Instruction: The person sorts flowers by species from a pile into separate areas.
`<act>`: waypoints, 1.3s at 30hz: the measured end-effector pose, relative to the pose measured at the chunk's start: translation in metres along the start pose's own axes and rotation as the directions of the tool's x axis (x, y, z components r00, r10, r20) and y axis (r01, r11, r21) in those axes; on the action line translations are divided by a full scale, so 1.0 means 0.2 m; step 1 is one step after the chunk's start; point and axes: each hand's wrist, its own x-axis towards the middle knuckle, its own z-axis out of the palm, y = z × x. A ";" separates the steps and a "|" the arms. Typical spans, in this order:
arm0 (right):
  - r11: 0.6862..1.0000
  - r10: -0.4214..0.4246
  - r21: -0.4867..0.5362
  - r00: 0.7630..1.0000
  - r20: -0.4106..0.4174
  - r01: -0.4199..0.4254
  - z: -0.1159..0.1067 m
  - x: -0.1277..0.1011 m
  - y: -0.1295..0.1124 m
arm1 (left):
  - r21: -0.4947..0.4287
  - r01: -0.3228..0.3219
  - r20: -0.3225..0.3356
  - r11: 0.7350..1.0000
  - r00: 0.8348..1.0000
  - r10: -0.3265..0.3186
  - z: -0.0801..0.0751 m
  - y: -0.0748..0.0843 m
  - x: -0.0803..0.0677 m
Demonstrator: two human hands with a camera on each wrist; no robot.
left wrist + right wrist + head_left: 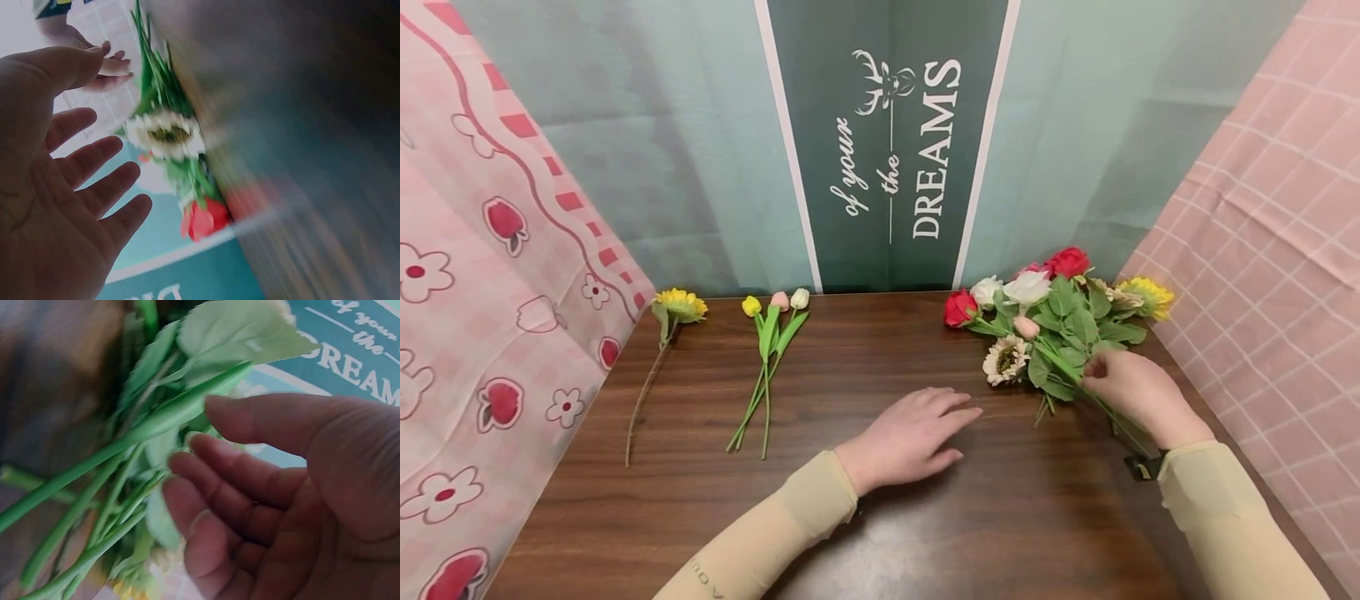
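Note:
A loose pile of artificial flowers (1060, 321) lies at the right of the wooden table (865, 517): red roses (958, 308), a white rose (1026, 287), a cream daisy (1006, 358) and a sunflower (1150, 296). My right hand (1123, 383) rests at the pile's green stems (125, 444), its fingers (206, 462) loosely bent and touching them, with nothing pinched. My left hand (925, 429) lies flat with straight fingers on the table just left of the pile, holding nothing. The left wrist view shows that open palm (69, 187) beside the daisy (165, 134) and a red rose (203, 219).
A single sunflower (677, 304) on a long stem lies at the far left. Three tulips (775, 304) in yellow, pink and white lie beside it. Pink patterned cloths hang at both sides, and a green backdrop with white lettering (895, 150) stands behind the table.

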 end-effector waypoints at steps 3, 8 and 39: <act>1.000 0.013 -0.029 0.998 0.057 -0.012 0.01 -0.02 0.04 | -0.001 -0.035 0.013 0.999 0.999 0.035 0.02 0.05 0.04; 0.999 0.007 -0.044 0.998 0.057 -0.005 0.05 -0.04 0.07 | 0.001 -0.071 0.012 0.997 0.997 0.071 0.05 0.09 0.06; 0.810 -0.093 0.582 0.996 0.012 0.069 0.03 0.14 -0.53 | -0.499 0.326 -0.012 0.803 0.924 -0.383 0.00 -0.04 0.02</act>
